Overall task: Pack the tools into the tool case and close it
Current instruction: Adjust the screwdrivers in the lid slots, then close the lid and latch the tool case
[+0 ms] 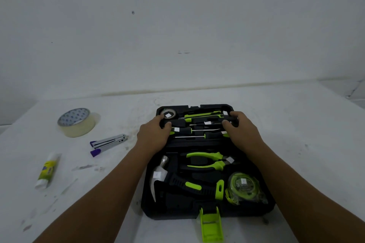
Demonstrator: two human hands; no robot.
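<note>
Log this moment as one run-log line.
tool case: open | left hand: grips far half, left edge | right hand: grips far half, right edge | near half: hammer, pliers, tape measure | next: likely close

Matt black plastic tool case (197,211); shiny metal hammer (158,173) head; glossy tape roll (77,122).

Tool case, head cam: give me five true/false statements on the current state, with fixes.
1. The tool case lies open on the table. True.
2. The hammer lies on the table outside the case. False: it sits in the near half of the case.
3. The left hand and right hand hold the far half's sides. True.
4. The tape measure lies left of the hammer. False: it is right of it.
5. A roll of tape and a glue stick lie left of the case. True.
</note>
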